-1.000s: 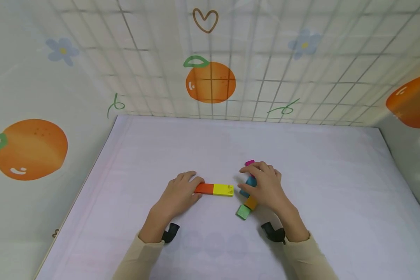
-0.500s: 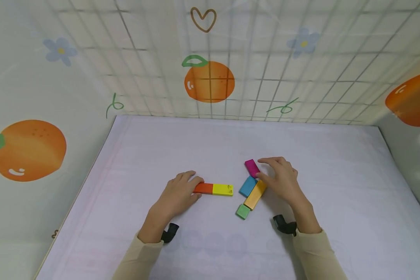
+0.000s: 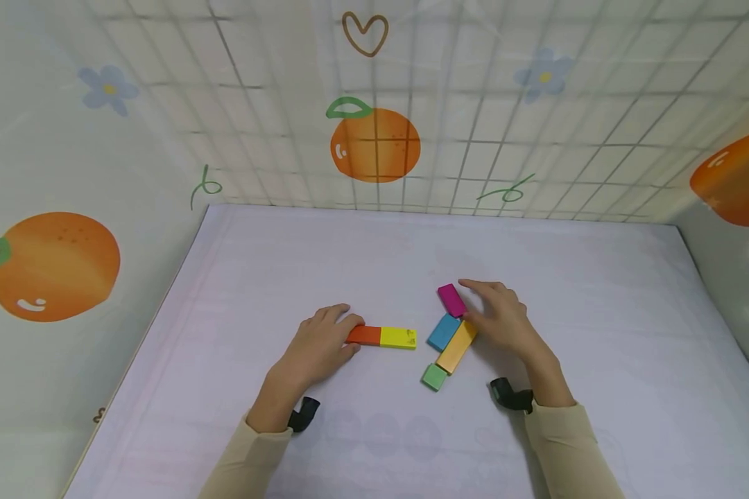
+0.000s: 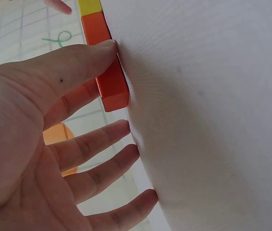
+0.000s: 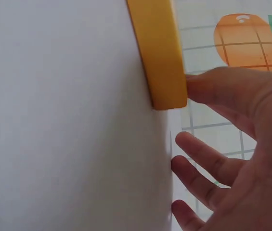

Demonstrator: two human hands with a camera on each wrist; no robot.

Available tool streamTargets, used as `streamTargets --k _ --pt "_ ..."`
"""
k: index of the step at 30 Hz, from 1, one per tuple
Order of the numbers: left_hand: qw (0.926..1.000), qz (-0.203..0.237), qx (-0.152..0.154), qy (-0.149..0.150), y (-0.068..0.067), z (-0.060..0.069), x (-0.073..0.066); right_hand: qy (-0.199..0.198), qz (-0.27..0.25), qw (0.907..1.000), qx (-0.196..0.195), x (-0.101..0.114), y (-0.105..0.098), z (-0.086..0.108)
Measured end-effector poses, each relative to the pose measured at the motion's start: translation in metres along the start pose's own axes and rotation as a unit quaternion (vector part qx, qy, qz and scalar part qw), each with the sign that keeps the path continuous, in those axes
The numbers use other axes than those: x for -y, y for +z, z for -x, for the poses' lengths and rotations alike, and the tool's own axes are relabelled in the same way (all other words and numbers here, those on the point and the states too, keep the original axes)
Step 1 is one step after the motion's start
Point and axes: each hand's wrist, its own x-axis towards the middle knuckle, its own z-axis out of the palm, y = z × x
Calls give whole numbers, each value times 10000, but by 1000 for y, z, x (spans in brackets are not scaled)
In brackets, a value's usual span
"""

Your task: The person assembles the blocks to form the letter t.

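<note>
In the head view my left hand [image 3: 320, 346] pinches a red-orange block [image 3: 365, 335] between thumb and index finger. The left wrist view shows the thumb across that block [image 4: 111, 84], the other fingers spread. A yellow block [image 3: 398, 338] lies end to end with it. My right hand [image 3: 505, 319] is beside a magenta block [image 3: 452, 300], its thumb tip by the near end and its index finger extended past the far end. Under the thumb, an orange block [image 3: 455, 348] lies slanted; its end also shows in the right wrist view. Whether the thumb touches either block, I cannot tell.
A blue block [image 3: 443, 332] lies along the orange one, and a small green block [image 3: 434, 377] sits at its near end. All rest on a white tabletop [image 3: 324, 263]. Behind rises a fruit-patterned curtain [image 3: 274, 111] over a wire grid.
My right hand has moved right, off the blue and orange blocks, uncovering them and the magenta block. The magenta block has shifted slightly since half a second ago. My left hand stays put.
</note>
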Motion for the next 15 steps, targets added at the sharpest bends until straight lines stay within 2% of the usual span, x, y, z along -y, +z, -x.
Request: streamTargets --k 6,15 --pt "10000 -35 19 -11 0 0 0 30 165 9994 314 -4 -6 -3" --pt "10000 -44 64 -55 -1 1 -1 -51 458 9934 1048 0 -19 -19"
